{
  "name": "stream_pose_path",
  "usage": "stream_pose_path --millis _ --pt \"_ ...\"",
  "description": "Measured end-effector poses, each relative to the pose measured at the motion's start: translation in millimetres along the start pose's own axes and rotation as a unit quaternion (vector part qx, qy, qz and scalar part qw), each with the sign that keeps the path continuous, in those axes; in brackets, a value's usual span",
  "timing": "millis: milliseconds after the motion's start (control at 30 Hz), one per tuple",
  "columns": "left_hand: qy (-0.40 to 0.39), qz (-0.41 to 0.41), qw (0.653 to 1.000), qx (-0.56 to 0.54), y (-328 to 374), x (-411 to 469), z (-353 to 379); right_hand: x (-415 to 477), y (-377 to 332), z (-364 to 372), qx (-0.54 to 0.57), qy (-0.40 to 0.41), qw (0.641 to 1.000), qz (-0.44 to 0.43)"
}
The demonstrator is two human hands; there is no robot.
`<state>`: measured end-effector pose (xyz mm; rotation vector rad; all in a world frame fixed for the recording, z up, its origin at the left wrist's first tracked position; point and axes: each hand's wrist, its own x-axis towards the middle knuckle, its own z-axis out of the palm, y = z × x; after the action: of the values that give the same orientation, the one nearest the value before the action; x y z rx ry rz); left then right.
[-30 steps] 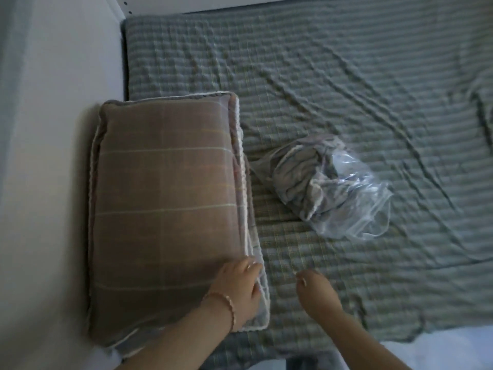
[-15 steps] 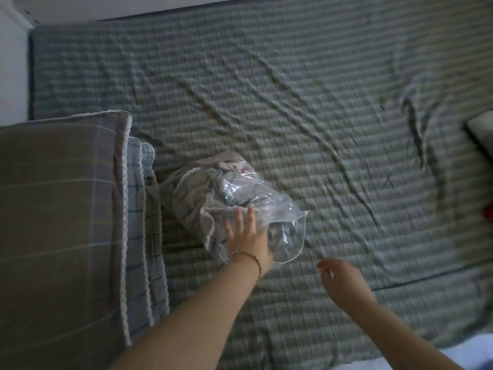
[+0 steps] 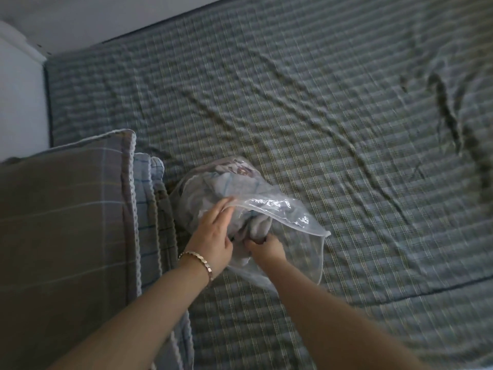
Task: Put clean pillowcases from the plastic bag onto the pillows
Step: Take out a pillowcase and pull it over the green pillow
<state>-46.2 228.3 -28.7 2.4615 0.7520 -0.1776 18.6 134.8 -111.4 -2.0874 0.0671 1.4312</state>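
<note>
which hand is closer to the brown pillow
Left. The left hand is at the plastic bag's mouth, on the side facing the brown pillow; the right hand grips cloth inside the bag, farther away.

Right hand (image 3: 264, 245) fingertips were buried in pillowcases (image 3: 257, 227); their count was unreadable through bag (image 3: 296, 222). Pillow (image 3: 61, 236) ran off left and bottom edges, second pillow (image 3: 145, 198) mostly hidden beneath. Sheet (image 3: 320, 116) was motion-blurred.

Both my bare forearms reach forward side by side; my left hand (image 3: 213, 236) lies palm down, fingers straight and close together, thumb angled toward my right hand (image 3: 264, 247) just beside it, whose fingers are curled tight round fabric (image 3: 256, 225).
</note>
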Motion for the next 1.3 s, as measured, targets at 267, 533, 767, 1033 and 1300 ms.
stream_pose_path --millis 267,533,767,1033,1300 --pt "-0.202 -0.052 0.978 0.019 -45 16 -3 -98 2 -35 0.203 0.07 0.949 -0.231" --pt "-0.238 -0.113 0.96 0.093 -49 6 -14 -181 23 -156 0.262 0.301 0.833 -0.384" --pt "-0.269 0.044 0.944 -0.184 120 -53 -18 -187 60 -188 0.133 0.275 0.891 -0.337" --pt "-0.138 -0.096 0.906 -0.388 234 -21 55 -175 102 -267 -0.046 -0.016 0.937 -0.345" --pt "-0.302 0.102 0.906 -0.279 353 28 64 -114 114 -414 -0.298 -0.002 0.881 -0.367"
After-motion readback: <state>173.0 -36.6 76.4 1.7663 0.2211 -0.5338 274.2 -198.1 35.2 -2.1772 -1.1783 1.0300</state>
